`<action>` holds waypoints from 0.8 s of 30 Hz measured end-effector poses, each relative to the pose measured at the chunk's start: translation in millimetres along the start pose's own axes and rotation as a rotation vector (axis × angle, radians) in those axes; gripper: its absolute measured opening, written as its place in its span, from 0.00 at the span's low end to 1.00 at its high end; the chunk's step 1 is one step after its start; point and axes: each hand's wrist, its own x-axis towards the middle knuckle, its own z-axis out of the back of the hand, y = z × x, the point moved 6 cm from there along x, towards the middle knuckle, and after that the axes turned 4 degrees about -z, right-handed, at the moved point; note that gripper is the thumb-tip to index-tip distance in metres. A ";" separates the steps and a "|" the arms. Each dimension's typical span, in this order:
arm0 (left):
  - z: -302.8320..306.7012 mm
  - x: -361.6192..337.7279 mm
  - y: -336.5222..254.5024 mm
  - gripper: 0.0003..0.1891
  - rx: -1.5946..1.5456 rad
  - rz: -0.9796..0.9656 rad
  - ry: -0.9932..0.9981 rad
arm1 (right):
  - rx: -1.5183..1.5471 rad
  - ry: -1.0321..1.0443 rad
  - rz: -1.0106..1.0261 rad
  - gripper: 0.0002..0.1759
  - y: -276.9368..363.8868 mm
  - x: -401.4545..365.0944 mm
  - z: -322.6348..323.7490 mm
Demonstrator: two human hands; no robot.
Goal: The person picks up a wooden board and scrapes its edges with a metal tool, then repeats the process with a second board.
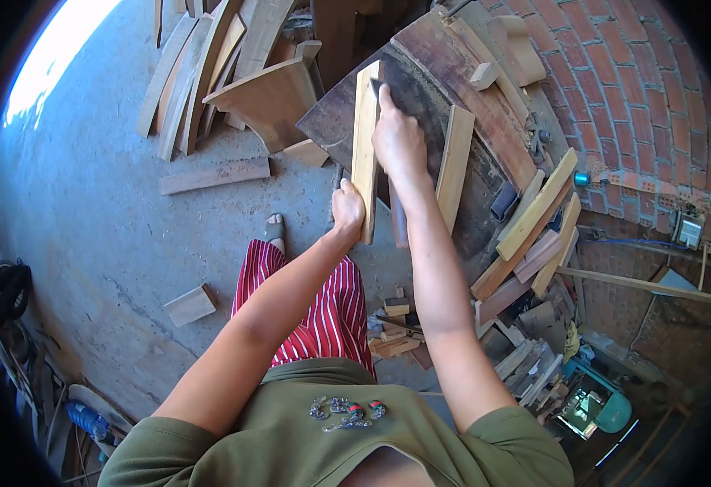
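Now the plank (364,138) lies along the dark worktop (335,122). The left hand (347,209) grips the plank's near end. The right hand (398,138), against the plank's middle, pinches a small dark thing (374,84) near its far end. A second board (455,166) lies beside the plank.

Single view, head-mounted. Looks forward and steeply down over the wearer's chest; wide fisheye, dark rim all round. Close range: left hand (347,209), right hand (398,140) and pale wooden plank (364,138) mid-frame. Worn dark wooden workbench (428,65) top centre, grey concrete floor (88,211) left, red brick wall (656,97) right.
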 end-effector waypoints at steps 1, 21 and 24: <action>2.6 -8.8 -8.3 0.35 0.004 0.020 -0.012 | -0.007 0.032 -0.004 0.30 -2.5 -17.8 -1.5; 1.8 4.9 5.9 0.35 0.023 0.004 0.003 | 0.031 -0.015 0.029 0.30 5.8 24.0 8.6; 1.3 -3.8 -2.6 0.36 -0.001 0.010 0.009 | -0.060 0.084 -0.013 0.30 1.1 -17.2 3.0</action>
